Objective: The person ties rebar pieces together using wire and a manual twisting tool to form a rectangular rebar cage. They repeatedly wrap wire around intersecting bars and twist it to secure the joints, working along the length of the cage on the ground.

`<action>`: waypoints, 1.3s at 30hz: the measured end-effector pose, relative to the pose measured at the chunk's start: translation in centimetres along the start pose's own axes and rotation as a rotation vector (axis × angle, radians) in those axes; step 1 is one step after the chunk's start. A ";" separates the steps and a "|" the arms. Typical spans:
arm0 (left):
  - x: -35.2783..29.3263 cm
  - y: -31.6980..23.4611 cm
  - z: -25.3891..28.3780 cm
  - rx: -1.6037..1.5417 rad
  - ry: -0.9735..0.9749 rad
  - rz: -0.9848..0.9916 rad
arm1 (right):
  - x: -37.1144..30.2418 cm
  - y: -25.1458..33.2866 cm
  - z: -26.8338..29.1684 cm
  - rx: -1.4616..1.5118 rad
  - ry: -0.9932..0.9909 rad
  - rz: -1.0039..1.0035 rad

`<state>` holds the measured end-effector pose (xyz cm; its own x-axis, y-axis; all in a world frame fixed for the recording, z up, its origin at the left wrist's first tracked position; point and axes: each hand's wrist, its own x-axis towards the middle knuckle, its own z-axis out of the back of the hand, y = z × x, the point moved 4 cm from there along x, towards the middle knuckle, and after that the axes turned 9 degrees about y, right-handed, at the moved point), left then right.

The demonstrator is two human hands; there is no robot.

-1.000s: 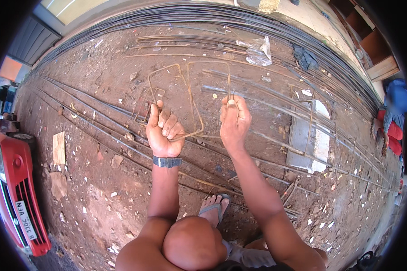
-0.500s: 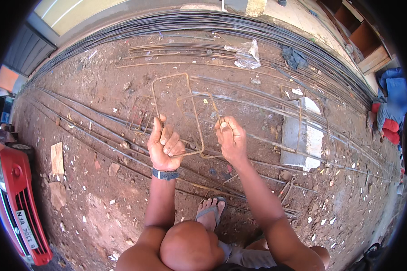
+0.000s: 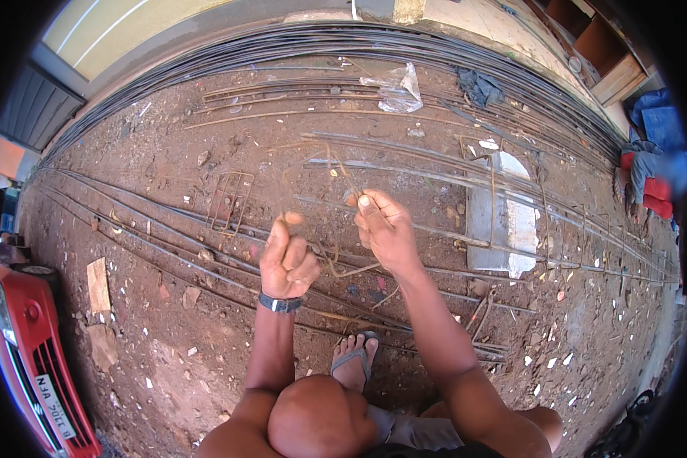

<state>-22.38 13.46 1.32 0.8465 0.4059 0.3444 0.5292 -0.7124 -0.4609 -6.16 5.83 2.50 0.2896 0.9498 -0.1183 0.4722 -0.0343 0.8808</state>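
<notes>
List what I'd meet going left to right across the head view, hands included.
Red car, small wire frame on the ground, left hand, right hand, grey-and-white slab, another person.

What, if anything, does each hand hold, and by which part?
The right hand pinches a rusty, bent metal wire frame by its right side. Whether the left hand holds anything cannot be told.

Dark wristband (image 3: 280, 304) at the left, grey shorts (image 3: 427, 432), 1 visible grey flip-flop (image 3: 364, 357).
</notes>
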 end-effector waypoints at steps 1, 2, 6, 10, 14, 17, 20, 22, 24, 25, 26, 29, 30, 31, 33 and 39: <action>-0.2 0.4 0.4 0.120 0.001 0.114 | 0.5 -0.1 -0.2 -0.032 -0.019 -0.018; 0.3 1.2 -0.5 0.197 -0.042 0.187 | 1.0 -0.2 0.1 -0.072 -0.051 -0.036; -0.5 1.5 -0.5 -0.235 -0.163 0.019 | 1.1 0.6 1.6 -0.407 -0.043 0.189; -0.9 1.6 0.0 -0.335 -0.089 0.016 | 0.8 1.1 1.6 -0.339 0.030 0.169; -1.2 2.2 0.0 -0.392 0.018 -0.048 | 1.1 1.1 1.2 -0.329 0.074 0.124; -1.2 2.4 0.1 -0.413 0.118 -0.082 | 0.9 1.0 1.0 -0.330 0.075 0.160; -0.8 2.6 -0.3 -0.367 0.150 -0.070 | 0.4 0.9 1.4 -0.314 0.037 0.127; -1.5 2.5 -0.3 -0.206 0.140 -0.027 | 0.0 0.6 1.4 -0.316 -0.002 0.127; -1.7 2.7 -0.6 -0.221 0.079 -0.055 | -0.6 -0.1 1.5 -0.357 -0.057 0.174; -1.7 2.8 -0.8 -0.227 0.048 -0.069 | -0.7 0.0 2.0 -0.462 -0.100 0.196; -1.8 3.1 -1.2 -0.228 0.031 -0.069 | -0.9 0.0 2.0 -0.558 -0.142 0.211; -1.5 3.3 -2.8 -0.199 0.086 -0.088 | -1.6 1.1 1.6 -0.715 -0.155 0.253; -1.4 2.7 -3.4 -0.249 0.109 -0.092 | -1.7 2.1 1.0 -0.743 -0.137 0.273; -1.3 2.5 -3.6 -0.251 0.138 -0.098 | -1.7 2.8 0.5 -0.758 -0.118 0.289; -1.0 2.0 -3.8 -0.256 0.201 -0.106 | -1.6 3.6 -0.4 -0.789 -0.084 0.324; -1.3 2.9 -3.8 -0.291 0.098 -0.053 | -1.8 3.1 1.3 -0.827 -0.084 0.374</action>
<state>-22.14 8.69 2.68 0.8011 0.4001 0.4452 0.5218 -0.8312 -0.1919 -4.15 3.59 4.89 0.3787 0.8948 0.2366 -0.4034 -0.0706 0.9123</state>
